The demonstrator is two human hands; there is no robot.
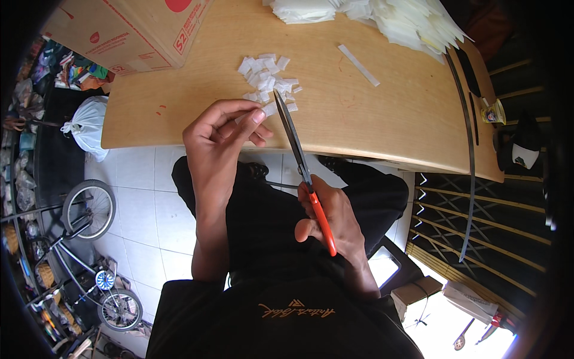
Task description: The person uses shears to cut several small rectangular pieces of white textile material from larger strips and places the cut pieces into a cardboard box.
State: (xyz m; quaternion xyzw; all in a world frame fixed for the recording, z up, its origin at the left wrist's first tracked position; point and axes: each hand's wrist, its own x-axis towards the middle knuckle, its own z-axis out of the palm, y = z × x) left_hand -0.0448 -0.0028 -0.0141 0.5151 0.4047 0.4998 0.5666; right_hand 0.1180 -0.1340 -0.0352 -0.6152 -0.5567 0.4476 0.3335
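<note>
My left hand (215, 137) is above the table's near edge, thumb and fingers pinched on a small white strip (271, 109). The strip pokes out past the thumb toward the scissors. My right hand (338, 218) grips a pair of scissors (291, 128) with dark blades and orange-red handles. Its blades point away from me, tips near the strip, and look nearly closed together. Just beyond my left fingertips lies a loose heap of small cut white pieces (261, 75). One longer white strip (359, 64) rests apart on the table, farther right.
A cardboard box (131, 39) stands at the wooden table's (209, 51) far left. White sheets (412, 24) are piled at the far right. A knotted white bag (89, 125) sits left of the table, with a bicycle (89, 257) on the tiled floor below.
</note>
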